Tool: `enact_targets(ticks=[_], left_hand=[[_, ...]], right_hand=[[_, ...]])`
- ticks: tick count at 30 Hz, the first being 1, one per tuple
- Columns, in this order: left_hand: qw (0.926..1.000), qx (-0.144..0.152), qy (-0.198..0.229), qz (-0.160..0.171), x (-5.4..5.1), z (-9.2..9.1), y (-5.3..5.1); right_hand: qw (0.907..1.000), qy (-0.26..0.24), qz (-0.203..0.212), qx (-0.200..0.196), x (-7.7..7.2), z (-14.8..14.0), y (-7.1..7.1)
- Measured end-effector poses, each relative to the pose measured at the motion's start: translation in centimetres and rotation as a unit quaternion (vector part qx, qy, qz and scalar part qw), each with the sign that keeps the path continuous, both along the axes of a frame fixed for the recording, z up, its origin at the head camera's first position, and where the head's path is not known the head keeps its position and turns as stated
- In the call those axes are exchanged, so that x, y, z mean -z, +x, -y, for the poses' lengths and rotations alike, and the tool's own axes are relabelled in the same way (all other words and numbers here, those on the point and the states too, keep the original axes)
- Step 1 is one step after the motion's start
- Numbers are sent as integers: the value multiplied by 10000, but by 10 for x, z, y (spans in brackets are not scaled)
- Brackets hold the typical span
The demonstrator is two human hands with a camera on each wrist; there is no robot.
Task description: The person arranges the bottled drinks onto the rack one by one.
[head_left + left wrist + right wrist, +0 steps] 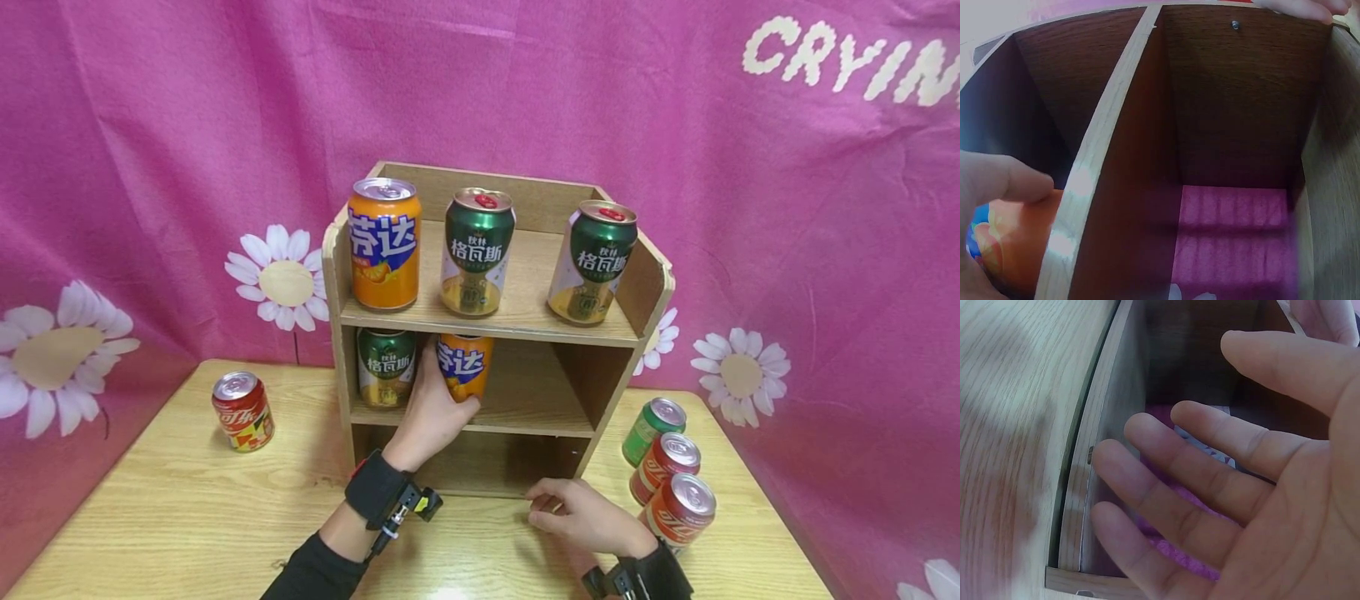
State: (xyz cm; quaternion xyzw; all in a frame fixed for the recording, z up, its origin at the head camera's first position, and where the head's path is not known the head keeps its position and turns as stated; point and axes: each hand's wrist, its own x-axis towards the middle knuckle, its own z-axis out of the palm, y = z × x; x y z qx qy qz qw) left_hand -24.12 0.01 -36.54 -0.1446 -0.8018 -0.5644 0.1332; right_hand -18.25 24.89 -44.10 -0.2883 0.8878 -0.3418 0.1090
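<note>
Fanta can, with a green kvass can at its left, is gripped by the left hand on the middle level of the wooden shelf unit; placement seems to be in hand, so steady setting-down and release would be called for. Farther right, nothing is held by the right hand, its fingers relaxed.

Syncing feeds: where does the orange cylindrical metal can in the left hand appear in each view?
Head: orange cylindrical metal can just below centre, in the left hand, middle compartment.
Left wrist: can at lower left, partly hidden by the hand.
Right wrist: not in it.
Shared landmark: light-brown wooden shelf unit.
</note>
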Motion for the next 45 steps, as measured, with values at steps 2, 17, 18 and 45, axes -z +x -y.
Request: enact_targets(ticks=[2, 17, 18, 45], left_hand=[[10000, 81, 41, 17, -1, 1, 0], [9998, 155, 20, 112, -1, 1, 0], [9999, 131, 19, 83, -2, 1, 0], [9997, -190, -67, -145, 0, -2, 1]], right_hand=[[10000, 7, 31, 8, 0, 0, 0], [9999, 27, 91, 66, -1, 0, 0], [9999, 26, 84, 67, -1, 0, 0], [9999, -12, 164, 45, -1, 0, 0]])
